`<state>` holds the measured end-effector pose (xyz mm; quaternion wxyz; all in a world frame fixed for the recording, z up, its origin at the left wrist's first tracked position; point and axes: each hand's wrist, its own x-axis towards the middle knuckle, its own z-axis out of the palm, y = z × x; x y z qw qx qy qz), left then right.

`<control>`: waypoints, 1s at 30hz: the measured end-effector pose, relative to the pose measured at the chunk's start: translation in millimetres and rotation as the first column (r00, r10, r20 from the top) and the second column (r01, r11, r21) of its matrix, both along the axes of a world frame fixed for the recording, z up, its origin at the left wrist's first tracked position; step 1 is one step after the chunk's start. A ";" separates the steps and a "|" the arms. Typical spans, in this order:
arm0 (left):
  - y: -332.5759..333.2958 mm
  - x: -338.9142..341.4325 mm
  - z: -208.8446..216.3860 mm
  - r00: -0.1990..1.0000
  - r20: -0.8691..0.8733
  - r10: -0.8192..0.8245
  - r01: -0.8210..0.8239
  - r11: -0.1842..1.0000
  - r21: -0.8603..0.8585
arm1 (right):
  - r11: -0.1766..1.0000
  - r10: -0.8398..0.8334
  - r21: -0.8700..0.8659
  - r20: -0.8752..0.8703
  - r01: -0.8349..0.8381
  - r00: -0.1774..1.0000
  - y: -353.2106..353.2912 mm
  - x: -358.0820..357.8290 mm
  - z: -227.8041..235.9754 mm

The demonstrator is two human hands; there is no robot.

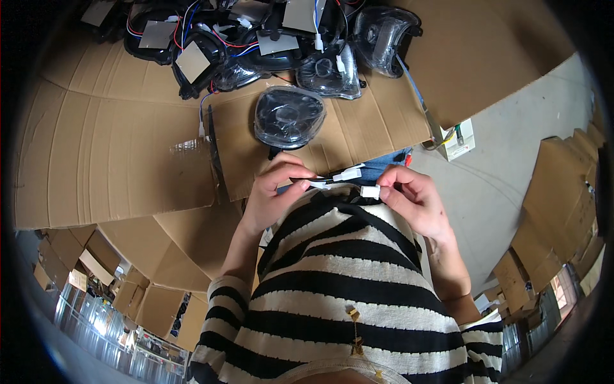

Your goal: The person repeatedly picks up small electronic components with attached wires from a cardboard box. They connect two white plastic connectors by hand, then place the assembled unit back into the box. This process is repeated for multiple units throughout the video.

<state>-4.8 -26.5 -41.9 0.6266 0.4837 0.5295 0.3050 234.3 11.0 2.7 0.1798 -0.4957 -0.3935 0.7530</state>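
Close in front of my striped top, my left hand (276, 193) is closed, thumb and fingers pinching a dark cable. White plug connectors (347, 174) stick out from that cable toward the right. My right hand (417, 200) pinches a white connector (369, 191) between thumb and fingertips, a little apart from the left hand's plugs. Whether a wire joins the two hands' pieces is hard to see. Just beyond my left hand, a plastic-wrapped headlamp (289, 116) with a clear lens lies on the cardboard (358, 121).
Several black-backed lamp units (259, 54) with red, blue and white wires crowd the far side of the cardboard. A small white box (458, 142) stands on the floor to the right. Cardboard boxes (543, 221) are stacked along the right, more boxes (157, 307) at lower left.
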 end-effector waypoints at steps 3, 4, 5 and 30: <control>-3.4 7.2 -2.4 1.000 0.000 -0.025 0.025 0.999 -0.022 | 0.985 -0.021 0.174 0.004 0.020 1.000 -2.4 -9.1 -6.5; -4.2 8.5 -2.4 0.998 -0.005 -0.061 0.060 0.997 -0.045 | 0.961 -0.004 0.278 0.040 -0.008 0.999 -0.6 -13.3 -7.7; -4.4 9.5 -2.2 0.995 -0.009 -0.096 0.095 0.993 -0.068 | 0.925 0.010 0.378 0.078 -0.039 0.997 0.3 -16.7 -8.3; 12.8 18.1 0.3 0.949 0.286 -0.131 0.208 0.944 -0.256 | 0.934 0.058 0.347 0.087 -0.085 0.995 0.0 1.2 3.8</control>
